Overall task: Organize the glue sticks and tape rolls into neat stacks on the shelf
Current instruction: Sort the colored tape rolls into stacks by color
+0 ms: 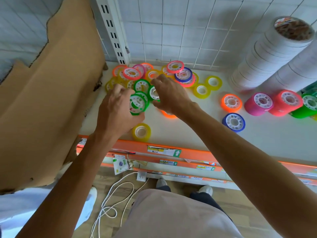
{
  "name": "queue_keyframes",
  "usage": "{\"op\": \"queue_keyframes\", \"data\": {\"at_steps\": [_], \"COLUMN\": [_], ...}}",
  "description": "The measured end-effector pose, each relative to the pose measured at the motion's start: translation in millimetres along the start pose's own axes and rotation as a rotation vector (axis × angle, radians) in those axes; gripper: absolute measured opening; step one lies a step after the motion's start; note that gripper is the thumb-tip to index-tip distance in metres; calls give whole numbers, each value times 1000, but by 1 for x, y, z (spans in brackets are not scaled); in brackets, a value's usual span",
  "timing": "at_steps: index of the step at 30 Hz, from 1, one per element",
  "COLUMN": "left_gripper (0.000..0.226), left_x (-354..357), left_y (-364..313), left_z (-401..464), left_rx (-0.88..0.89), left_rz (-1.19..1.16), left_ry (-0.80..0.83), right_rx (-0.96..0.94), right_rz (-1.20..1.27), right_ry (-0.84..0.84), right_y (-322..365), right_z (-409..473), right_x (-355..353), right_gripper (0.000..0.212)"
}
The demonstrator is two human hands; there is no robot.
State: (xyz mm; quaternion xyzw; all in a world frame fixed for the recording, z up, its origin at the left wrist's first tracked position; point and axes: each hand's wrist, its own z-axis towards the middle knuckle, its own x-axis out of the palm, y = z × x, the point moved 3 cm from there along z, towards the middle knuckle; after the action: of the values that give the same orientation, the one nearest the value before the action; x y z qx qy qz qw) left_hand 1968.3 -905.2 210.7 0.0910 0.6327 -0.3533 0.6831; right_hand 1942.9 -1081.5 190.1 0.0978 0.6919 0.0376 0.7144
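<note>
Both hands grip green rolls — left hand, right hand — over shelf.

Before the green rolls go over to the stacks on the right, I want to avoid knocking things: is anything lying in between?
Yes. Loose rolls lie on the shelf between the left hand's green rolls and the green stack: two yellow rolls, an orange roll and a blue roll. The pink stack and red stack stand before it.

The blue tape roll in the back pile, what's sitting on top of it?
A pink roll leans on the back edge of the blue tape roll. Under the blue one, another pink roll peeks out; the rest of it is covered.
</note>
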Motion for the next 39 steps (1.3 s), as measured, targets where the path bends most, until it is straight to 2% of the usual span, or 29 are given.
{"op": "queue_keyframes", "data": {"at_steps": [3, 7, 11, 17, 24, 28, 31, 39], "left_gripper": [63, 61, 60, 61, 59, 58, 60, 62], "left_x": [0, 5, 17, 40, 71, 81, 84, 84], "left_y": [-15, -51, -105, -186, -274, -310, -325, -335], "left_z": [-5, -6, 0, 11, 3, 0, -3, -7], "left_rx": [50, 167, 227, 344, 398, 431, 440, 371], "left_rz": [-36, -113, -220, -216, -250, -274, -261, -234], "left_ry": [17, 30, 14, 28, 71, 62, 53, 32], "right_rx": [-3, 26, 30, 133, 161, 183, 180, 126], "right_rz": [75, 218, 184, 156, 59, 24, 16, -11], "right_ry": [-48, -226, -173, -213, -126, -97, -22, 115], "right_y": [-5, -44, -83, -154, -240, -287, -316, -349], "right_z": [-8, -55, -101, -173, -233, -250, -250, -238], "right_x": [-12, -45, -61, -101, -138, -152, -155, -149], "right_gripper": [71, 73, 69, 71, 60, 69, 64, 69]}}
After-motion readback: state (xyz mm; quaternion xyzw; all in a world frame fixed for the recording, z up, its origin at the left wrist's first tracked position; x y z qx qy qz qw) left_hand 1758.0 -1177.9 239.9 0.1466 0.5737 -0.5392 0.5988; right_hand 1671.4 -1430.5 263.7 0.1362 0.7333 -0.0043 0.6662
